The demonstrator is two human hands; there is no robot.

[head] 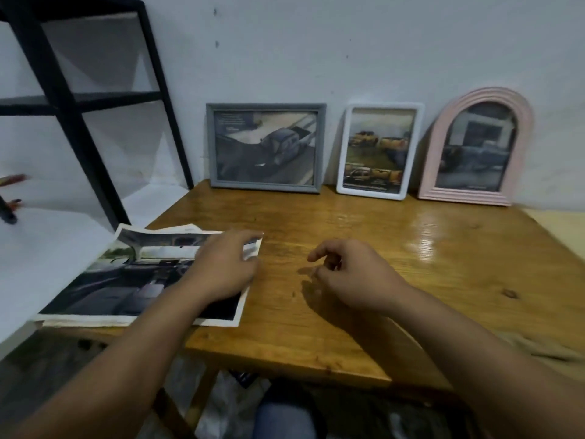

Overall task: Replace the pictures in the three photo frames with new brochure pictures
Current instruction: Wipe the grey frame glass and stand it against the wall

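The left hand [226,264] is resting on the brochure [142,280] at eight o'clock on the table [411,264], fingers curling over its far edge. The right hand [351,274] is hovering loosely curled, holding nothing. Three frames [266,147] are leaning against the wall at twelve o'clock.

The single head view looks forward and down from above the near edge of the wooden table [348,223], close over it, facing the wall [348,42] behind. Wide-angle bending and blur seem strongest toward the edges.

wooden table [364,248] | three photo frames [380,153] at back | brochure pages [126,280], probably stacked, left edge
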